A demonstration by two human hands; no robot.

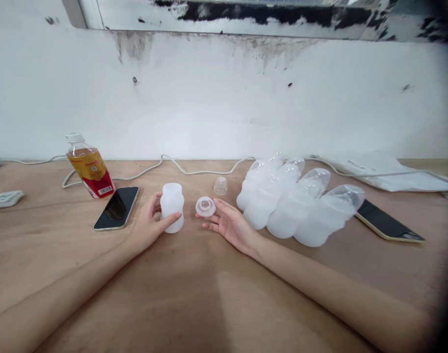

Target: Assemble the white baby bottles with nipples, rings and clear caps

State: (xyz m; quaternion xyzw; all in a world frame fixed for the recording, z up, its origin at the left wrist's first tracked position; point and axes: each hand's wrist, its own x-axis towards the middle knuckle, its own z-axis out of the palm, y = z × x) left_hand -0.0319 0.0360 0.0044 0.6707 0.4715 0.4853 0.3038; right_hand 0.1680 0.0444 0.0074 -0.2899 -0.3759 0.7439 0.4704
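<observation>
My left hand (153, 216) is wrapped round a frosted white baby bottle body (172, 203), which stands upright on the table with its top uncovered. Between the thumb and fingers of my right hand (231, 223) is a round, clear bottle collar with a raised centre (205, 207). Its face is turned toward me, apart from the bottle. Just behind it, a small clear dome cap (220, 186) rests on the wood. To the right of my right hand, several similar frosted bottles with clear domed tops (286, 203) stand bunched together.
A drink bottle (91, 169) and a phone (117, 208) are at left, near a white object (6, 199). Another phone (387, 220) lies right of the bottles. A white cable (197, 172) runs along the wall, by white plastic bags (382, 171) at the back right.
</observation>
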